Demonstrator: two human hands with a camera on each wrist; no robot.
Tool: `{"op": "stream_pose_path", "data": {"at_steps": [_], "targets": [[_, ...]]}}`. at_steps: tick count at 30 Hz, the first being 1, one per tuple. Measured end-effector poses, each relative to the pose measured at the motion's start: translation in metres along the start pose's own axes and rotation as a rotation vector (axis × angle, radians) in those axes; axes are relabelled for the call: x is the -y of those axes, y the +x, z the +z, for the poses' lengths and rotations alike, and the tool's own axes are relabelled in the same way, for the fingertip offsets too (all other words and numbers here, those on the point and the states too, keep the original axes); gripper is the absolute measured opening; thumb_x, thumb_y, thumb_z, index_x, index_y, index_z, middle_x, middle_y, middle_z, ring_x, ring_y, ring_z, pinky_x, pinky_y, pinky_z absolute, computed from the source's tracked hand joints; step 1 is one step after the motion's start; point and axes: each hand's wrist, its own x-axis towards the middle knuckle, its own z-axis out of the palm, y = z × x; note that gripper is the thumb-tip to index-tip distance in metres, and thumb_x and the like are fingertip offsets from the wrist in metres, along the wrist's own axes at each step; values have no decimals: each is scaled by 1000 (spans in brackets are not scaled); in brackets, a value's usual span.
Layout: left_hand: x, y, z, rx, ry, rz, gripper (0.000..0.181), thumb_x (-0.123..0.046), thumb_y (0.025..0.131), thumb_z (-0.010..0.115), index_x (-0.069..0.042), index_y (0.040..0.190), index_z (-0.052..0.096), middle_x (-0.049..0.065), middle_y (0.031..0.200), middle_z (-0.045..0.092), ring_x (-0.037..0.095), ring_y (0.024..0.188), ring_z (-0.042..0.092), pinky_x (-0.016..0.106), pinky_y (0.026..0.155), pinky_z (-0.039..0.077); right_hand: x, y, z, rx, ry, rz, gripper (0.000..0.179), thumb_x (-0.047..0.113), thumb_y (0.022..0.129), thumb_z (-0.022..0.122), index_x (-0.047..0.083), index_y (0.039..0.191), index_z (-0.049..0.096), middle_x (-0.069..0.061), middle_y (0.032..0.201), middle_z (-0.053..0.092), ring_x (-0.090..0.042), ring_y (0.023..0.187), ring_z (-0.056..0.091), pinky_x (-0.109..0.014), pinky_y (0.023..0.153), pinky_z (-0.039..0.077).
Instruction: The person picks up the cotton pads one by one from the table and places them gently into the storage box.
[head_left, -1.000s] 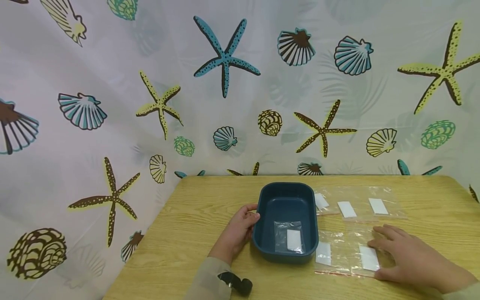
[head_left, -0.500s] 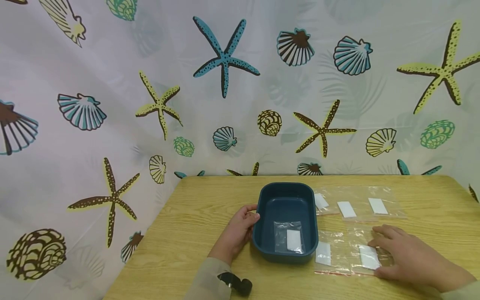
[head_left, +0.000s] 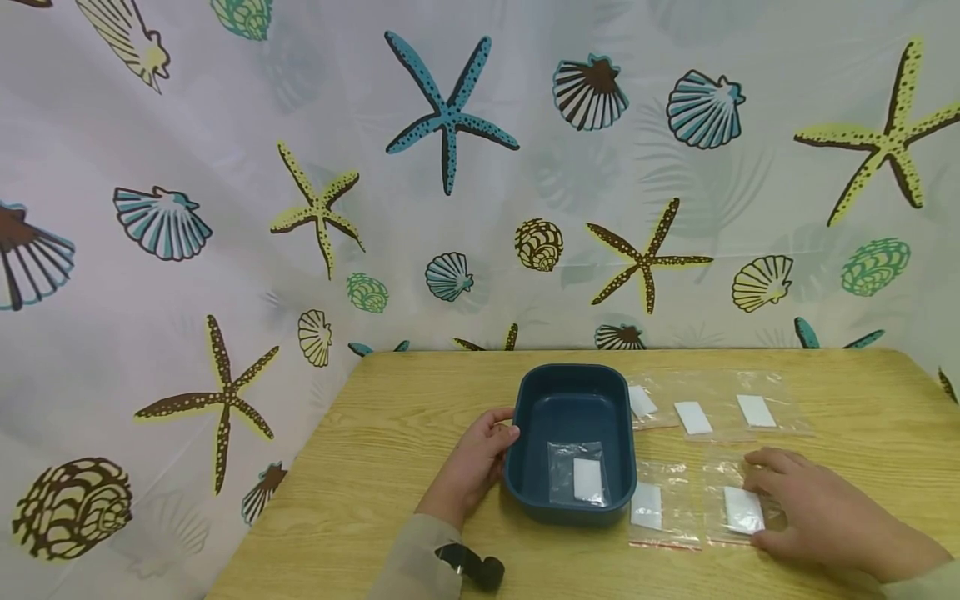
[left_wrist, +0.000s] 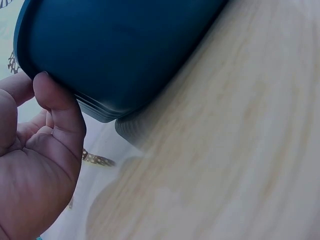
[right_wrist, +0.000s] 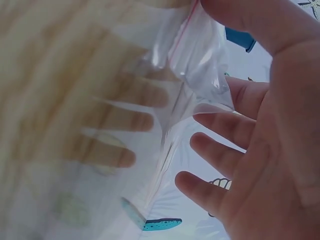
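Note:
A dark blue bin (head_left: pixel 572 371) stands mid-table with one clear zip bag (head_left: pixel 577 473) carrying a white label lying inside. My left hand (head_left: pixel 480 454) holds the bin's left wall, with its fingers curled at the rim. In the left wrist view the thumb of the left hand (left_wrist: pixel 55 110) presses the outer wall of the bin (left_wrist: pixel 120 50). My right hand (head_left: pixel 783 510) rests on another clear bag (head_left: pixel 738 510) to the bin's right. In the right wrist view the right hand (right_wrist: pixel 270 140) has this bag (right_wrist: pixel 197 65) bunched and lifted between thumb and fingers.
A further labelled bag (head_left: pixel 647 506) lies beside the bin's near right corner. Three more bags (head_left: pixel 693 418) lie in a row behind. A seashell-print curtain (head_left: pixel 450 125) hangs at the wooden table's (head_left: pixel 390 417) far edge. The table's left edge runs diagonally near my left sleeve.
My right hand's fingers have drawn inward, bunching the bag under them and shifting it slightly right and away. The left hand and the bin have not moved.

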Motion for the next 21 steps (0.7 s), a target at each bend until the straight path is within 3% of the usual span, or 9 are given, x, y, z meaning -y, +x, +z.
{"op": "stream_pose_path", "data": {"at_steps": [10,21], "targets": [[0,0,1,6,2,11,42,-13,107,51,-2,147,41,10,102,58,15,77,58,28,66,53,-2,2,-7,-41,20,27,49,52,71,87,19,103,70,-17,135,56,-39,117,58,-57,91,51],[2,2,-1,4,1,9,41,-12,107,51,-3,146,42,8,100,57,15,76,57,27,66,52,2,6,-22,-120,11,-1,45,48,73,87,18,102,69,-17,135,55,-41,117,58,-57,91,51]]}}
